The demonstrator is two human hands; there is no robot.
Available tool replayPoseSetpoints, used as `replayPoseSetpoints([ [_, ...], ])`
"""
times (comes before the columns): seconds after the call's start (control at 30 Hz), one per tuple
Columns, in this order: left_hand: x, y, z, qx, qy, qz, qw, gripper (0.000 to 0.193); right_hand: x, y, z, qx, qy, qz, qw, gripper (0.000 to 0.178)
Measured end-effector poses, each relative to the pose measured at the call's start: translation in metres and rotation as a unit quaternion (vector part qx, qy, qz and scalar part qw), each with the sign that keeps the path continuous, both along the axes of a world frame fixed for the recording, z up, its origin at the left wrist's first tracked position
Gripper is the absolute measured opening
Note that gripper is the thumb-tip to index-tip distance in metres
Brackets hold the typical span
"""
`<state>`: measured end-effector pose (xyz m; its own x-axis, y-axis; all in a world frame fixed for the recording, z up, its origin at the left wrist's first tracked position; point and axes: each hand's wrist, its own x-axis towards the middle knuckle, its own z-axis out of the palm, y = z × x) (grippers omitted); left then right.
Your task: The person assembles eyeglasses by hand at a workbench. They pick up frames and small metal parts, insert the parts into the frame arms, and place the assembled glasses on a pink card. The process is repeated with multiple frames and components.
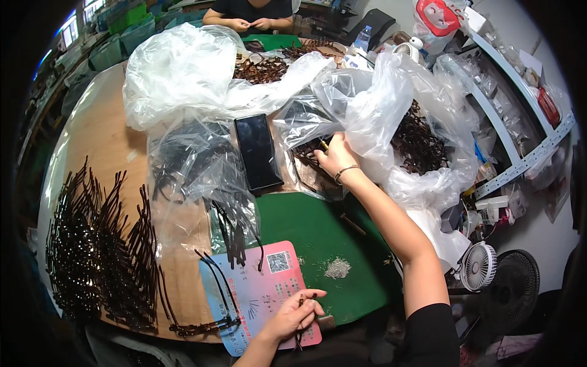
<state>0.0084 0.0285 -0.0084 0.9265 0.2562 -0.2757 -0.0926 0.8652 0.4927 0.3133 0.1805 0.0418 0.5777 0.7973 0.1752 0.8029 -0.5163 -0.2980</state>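
My left hand [295, 317] is closed on a dark eyeglass part, mostly hidden by the fingers, above a blue and pink printed card [269, 287]. My right hand [338, 156] reaches to a clear plastic bag [306, 125] of dark eyeglass temples. A thin yellow tool [324, 145] shows at its closed fingers. A dark eyeglass frame with its temples [205, 327] lies partly on the card's left edge. Another clear bag [195, 165] holds more dark temples [232, 235], whose ends stick out. Tiny silvery bits [337, 268] are heaped on the green mat [361, 287].
Many dark brown frames [101, 257] lie piled at the left. A black phone [257, 153] rests between the bags. Large white plastic bags [183, 67] hold more brown parts [420, 140]. A small fan [479, 266] and a metal rack [526, 162] stand right. Another person [254, 15] sits opposite.
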Motion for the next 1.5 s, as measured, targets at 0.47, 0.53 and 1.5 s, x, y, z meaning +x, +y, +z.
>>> replayPoseSetpoints([
  [0.47, 0.001, 0.002, 0.0, 0.044, 0.015, -0.027, 0.999, 0.03, 0.041, 0.044, -0.01, -0.059, -0.02, 0.023, 0.998, 0.092],
  [0.53, -0.001, -0.001, 0.0, 0.035, 0.019, -0.029, 0.999, 0.03, 0.024, 0.045, -0.008, -0.087, -0.028, 0.02, 0.996, 0.095],
  [1.5, 0.001, -0.009, -0.002, 0.085, 0.04, 0.089, 0.992, 0.026, -0.012, -0.271, 0.048, -0.169, 0.228, 0.162, 0.945, 0.02],
])
